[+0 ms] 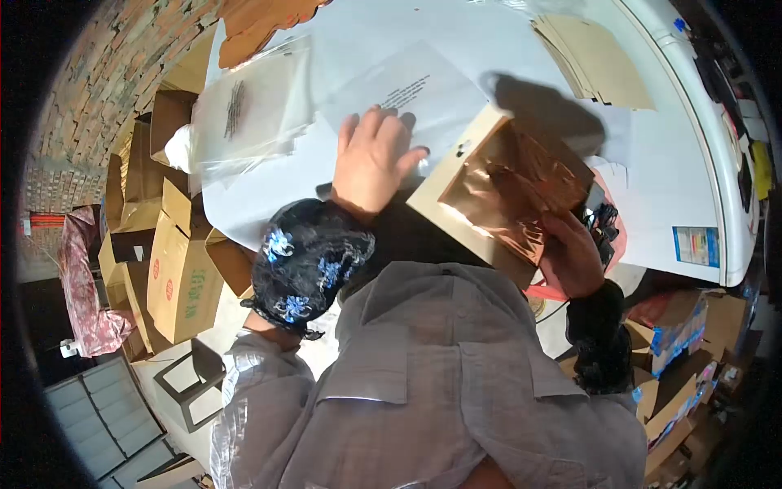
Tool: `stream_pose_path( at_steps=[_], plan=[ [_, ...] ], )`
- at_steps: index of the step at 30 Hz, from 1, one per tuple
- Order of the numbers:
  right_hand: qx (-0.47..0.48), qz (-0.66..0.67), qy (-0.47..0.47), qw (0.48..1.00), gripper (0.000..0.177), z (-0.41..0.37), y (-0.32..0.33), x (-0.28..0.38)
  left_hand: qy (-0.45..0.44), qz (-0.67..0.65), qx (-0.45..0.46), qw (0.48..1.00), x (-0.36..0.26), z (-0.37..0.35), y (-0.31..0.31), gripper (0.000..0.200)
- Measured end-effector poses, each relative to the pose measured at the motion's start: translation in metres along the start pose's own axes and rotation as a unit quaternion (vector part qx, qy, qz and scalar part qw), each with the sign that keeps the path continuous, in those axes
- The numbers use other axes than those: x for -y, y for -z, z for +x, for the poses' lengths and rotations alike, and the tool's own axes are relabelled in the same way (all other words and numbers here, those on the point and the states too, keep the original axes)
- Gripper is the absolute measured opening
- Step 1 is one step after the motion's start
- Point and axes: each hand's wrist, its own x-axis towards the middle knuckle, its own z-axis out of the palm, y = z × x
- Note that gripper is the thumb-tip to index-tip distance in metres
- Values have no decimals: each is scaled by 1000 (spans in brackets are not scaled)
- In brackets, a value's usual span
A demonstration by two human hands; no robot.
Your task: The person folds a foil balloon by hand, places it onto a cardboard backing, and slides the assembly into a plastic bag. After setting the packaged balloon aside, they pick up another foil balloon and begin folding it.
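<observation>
My right hand (pixel 572 254) grips the lower right edge of a beige card (pixel 441 186) with a crinkled, shiny copper-coloured foil sheet (pixel 509 181) on its face. The card is tilted over the front part of the white table, and a small dark hole shows near its left corner. My left hand (pixel 371 159) lies over the near part of a clear plastic bag (pixel 432 69) with printed text. Its fingers point away from me and the thumb is spread to the right. Nothing shows in its grasp.
A stack of clear printed bags (pixel 273 102) lies at the table's left. Beige cards (pixel 590 61) are fanned at the back right, and copper-brown sheets (pixel 261 28) lie at the back left. Cardboard boxes (pixel 183 269) and a dark stool (pixel 191 383) stand left of the white table (pixel 668 232).
</observation>
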Motion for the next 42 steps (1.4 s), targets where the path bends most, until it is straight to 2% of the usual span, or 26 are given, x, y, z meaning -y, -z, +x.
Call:
stream_pose_path(
  at_steps=[1, 4, 5, 6, 8, 11, 13, 14, 16, 17, 19, 20, 21, 26, 29, 33, 35, 36, 37, 39, 40, 41, 42],
  plan=[
    [42, -171, 89, 980, 22, 7, -4, 0, 10, -21, 16, 1000, 3, 5, 0, 36],
    [34, 102, 18, 994, 22, 2, -29, 22, 39, -42, 67, 996, 9, 17, 4, 32],
    [11, 229, -50, 972, 22, 1, -40, 39, 24, -14, 55, 998, 8, 18, 4, 30],
    [-12, 352, -118, 928, 22, 1, -46, 48, 11, 14, 44, 999, 7, 19, 5, 29],
    [-15, 295, -145, 944, 36, 5, -40, 40, 0, 18, 49, 999, 6, 20, 8, 27],
    [20, 255, -146, 956, 42, 9, -35, 32, 11, -16, 67, 998, 4, 22, 12, 24],
    [64, 53, -58, 995, 41, 12, -26, 20, 18, 12, 43, 999, 1, 20, 11, 22],
    [85, -146, 25, 985, 40, 14, -15, 4, 22, 8, 57, 998, 0, 21, 13, 22],
    [102, -316, 121, 935, 37, 16, -14, 5, 29, 2, 84, 996, -1, 24, 17, 21],
    [103, -294, 135, 941, 36, 16, -14, 5, 15, -20, 77, 997, 7, 23, 11, 21],
    [89, -71, 50, 992, 34, 14, -19, 11, 39, -23, 66, 997, 7, 20, 4, 22],
    [71, 133, -52, 987, 34, 12, -24, 18, 53, -25, 61, 996, 6, 19, 1, 22],
    [49, 331, -150, 930, 34, 9, -27, 24, 55, -22, 46, 997, 4, 17, -2, 22],
    [18, 244, -216, 945, 36, -5, -31, 43, 99, -11, 10, 995, -4, 13, -12, 25],
    [5, 204, -243, 948, 36, -8, -36, 50, 90, -9, -18, 996, -6, 10, -15, 25],
    [13, 254, -246, 935, 36, -8, -28, 30, 17, -6, -51, 999, -23, 14, 2, 14],
    [37, 197, -255, 946, 35, -3, -18, 24, -9, 20, -54, 998, -23, 10, -1, 15],
    [36, 206, -244, 947, 35, 0, -19, 25, -23, 33, -56, 998, -21, 8, -3, 15],
    [35, 215, -232, 948, 34, 3, -21, 28, -2, 53, -13, 999, -20, 6, -3, 32],
    [9, 309, -177, 935, 33, 11, -34, 30, -23, 21, 8, 999, -16, 6, -2, 35],
    [61, 126, -67, 988, 32, 16, -24, 21, -32, 6, 18, 999, -14, 6, 0, 37],
    [110, -63, 46, 991, 32, 22, -7, 3, -31, -12, 22, 999, -12, 5, 1, 39],
    [107, -65, 44, 991, 32, 25, -7, 6, -31, -29, 25, 999, -11, 5, 2, 40]
  ],
)
